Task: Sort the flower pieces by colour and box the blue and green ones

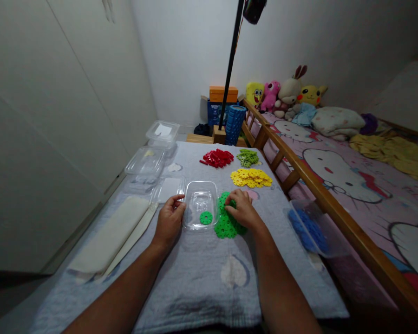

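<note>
A clear plastic tub (200,191) stands on the cloth-covered table with one green snowflake disc (205,217) inside. My left hand (169,219) holds the tub's left rim, fingers curled on it. Right of the tub lies a pile of green discs (225,226). My right hand (242,210) rests on that pile, fingers pinched on a green disc.
Farther back lie piles of red pieces (217,157), light green discs (247,157) and yellow discs (251,177). Empty clear tubs (146,163) and lids (169,188) sit at the left, a folded cloth (111,236) beside them. A tub of blue discs (308,228) sits by the wooden bed rail (320,192).
</note>
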`<control>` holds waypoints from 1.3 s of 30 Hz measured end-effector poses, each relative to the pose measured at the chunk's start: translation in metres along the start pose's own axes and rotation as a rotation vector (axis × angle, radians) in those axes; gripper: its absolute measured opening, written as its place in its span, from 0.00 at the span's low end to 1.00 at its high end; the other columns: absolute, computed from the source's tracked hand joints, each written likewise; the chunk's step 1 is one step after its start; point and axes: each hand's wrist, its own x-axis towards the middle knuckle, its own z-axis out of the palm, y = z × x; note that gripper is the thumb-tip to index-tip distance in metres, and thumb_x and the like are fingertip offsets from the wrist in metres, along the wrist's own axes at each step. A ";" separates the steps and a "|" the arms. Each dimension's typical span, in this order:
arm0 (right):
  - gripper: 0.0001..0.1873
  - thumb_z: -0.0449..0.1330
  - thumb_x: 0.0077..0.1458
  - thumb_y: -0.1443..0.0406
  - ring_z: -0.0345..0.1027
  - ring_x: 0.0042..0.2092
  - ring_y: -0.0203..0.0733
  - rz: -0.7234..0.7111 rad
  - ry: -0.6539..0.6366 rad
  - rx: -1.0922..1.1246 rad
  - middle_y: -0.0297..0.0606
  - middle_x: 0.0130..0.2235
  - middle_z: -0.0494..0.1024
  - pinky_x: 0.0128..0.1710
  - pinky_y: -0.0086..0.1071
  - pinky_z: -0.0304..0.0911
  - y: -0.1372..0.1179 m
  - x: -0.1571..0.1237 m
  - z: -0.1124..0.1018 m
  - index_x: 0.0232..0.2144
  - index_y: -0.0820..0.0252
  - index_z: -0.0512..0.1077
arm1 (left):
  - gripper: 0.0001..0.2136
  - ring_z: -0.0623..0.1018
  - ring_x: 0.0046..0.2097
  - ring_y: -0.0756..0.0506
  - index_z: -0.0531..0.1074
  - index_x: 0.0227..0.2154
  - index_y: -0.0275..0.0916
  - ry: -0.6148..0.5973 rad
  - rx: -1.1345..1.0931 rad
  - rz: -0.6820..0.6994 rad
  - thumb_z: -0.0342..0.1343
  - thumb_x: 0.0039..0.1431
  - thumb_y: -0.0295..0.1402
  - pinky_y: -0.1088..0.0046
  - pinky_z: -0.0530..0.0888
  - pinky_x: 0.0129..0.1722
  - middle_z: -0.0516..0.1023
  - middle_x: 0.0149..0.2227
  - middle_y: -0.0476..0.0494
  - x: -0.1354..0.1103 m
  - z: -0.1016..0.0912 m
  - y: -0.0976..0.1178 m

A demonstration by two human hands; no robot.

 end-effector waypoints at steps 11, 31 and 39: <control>0.05 0.61 0.51 0.61 0.68 0.36 0.41 0.034 0.243 0.608 0.33 0.31 0.75 0.41 0.34 0.62 -0.010 0.004 -0.006 0.29 0.56 0.71 | 0.19 0.65 0.27 0.52 0.73 0.46 0.37 -0.007 0.069 0.047 0.59 0.54 0.42 0.77 0.62 0.27 0.67 0.28 0.54 0.000 -0.002 -0.001; 0.10 0.58 0.58 0.69 0.60 0.53 0.50 -0.023 0.267 -0.037 0.41 0.50 0.76 0.57 0.46 0.49 -0.021 -0.001 0.004 0.38 0.54 0.79 | 0.19 0.65 0.26 0.52 0.73 0.46 0.36 -0.014 0.074 0.039 0.59 0.54 0.42 0.76 0.62 0.27 0.67 0.29 0.54 0.000 -0.002 -0.002; 0.09 0.60 0.53 0.67 0.59 0.51 0.53 0.131 0.150 -0.208 0.43 0.46 0.74 0.56 0.48 0.49 0.008 0.002 0.008 0.37 0.56 0.77 | 0.20 0.65 0.26 0.52 0.73 0.45 0.36 -0.005 0.059 0.032 0.59 0.53 0.43 0.76 0.62 0.27 0.67 0.27 0.55 -0.001 -0.001 0.001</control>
